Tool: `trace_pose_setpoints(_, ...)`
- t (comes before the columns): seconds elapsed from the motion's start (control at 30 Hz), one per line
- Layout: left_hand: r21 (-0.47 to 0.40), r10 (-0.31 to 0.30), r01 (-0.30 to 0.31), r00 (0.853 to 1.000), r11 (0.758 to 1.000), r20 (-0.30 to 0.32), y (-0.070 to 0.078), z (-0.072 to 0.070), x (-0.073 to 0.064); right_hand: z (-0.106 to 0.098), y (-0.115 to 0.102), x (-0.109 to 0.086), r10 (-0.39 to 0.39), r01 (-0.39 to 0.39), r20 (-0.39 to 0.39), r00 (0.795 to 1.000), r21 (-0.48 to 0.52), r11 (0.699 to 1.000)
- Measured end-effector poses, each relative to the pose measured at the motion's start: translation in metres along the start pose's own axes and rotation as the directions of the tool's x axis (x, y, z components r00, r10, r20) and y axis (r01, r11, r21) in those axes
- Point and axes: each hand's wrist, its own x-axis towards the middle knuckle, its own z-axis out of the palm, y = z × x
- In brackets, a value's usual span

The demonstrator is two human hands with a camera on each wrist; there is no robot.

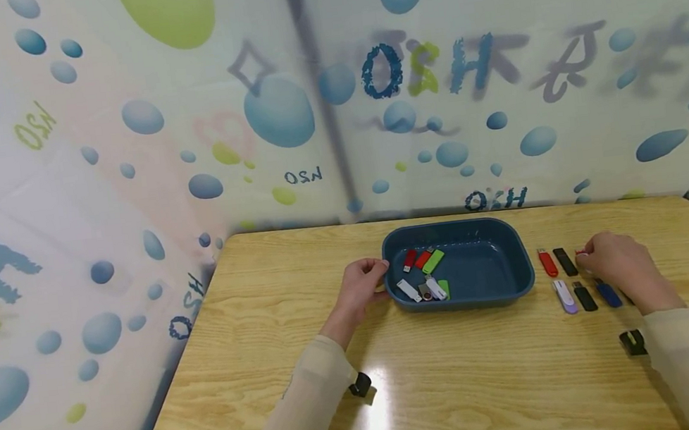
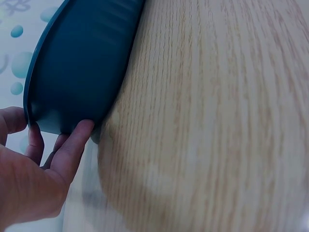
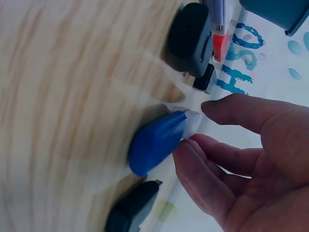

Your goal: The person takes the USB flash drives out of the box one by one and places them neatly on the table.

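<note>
blue tray (image 1: 457, 305) at centre, its rim pinched by my left hand (image 1: 362, 285); right of frame, my nearer right hand (image 1: 623, 267) sits narrow-fingered at a small stick (image 1: 580, 252), tray to its left. its long axis is hidden; whether i grip it, i cannot tell.

A wood-grain table (image 1: 465, 378) carries a dark blue tray (image 1: 491, 273) toward its far edge. Right of it lie USB sticks (image 1: 585, 297) in two rows.
</note>
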Motion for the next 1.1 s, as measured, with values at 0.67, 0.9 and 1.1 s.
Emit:
trace_pose_setpoints(0.67,0.014,0.014,-0.014,1.0,1.0,0.003,0.003,0.0,-0.003,-0.003,-0.079,-0.03,-0.215,0.241,-0.353,0.911,0.03,0.97)
trace_pose_setpoints(0.9,0.018,0.005,-0.005,1.0,1.0,0.004,0.002,0.0,-0.001,0.007,-0.111,-0.033,-0.291,0.312,-0.323,0.901,0.016,0.95)
trace_pose_setpoints(1.1,0.022,0.009,-0.009,1.0,1.0,0.0,0.003,0.0,-0.003,0.02,-0.136,-0.028,-0.331,0.339,-0.216,0.918,-0.002,0.941)
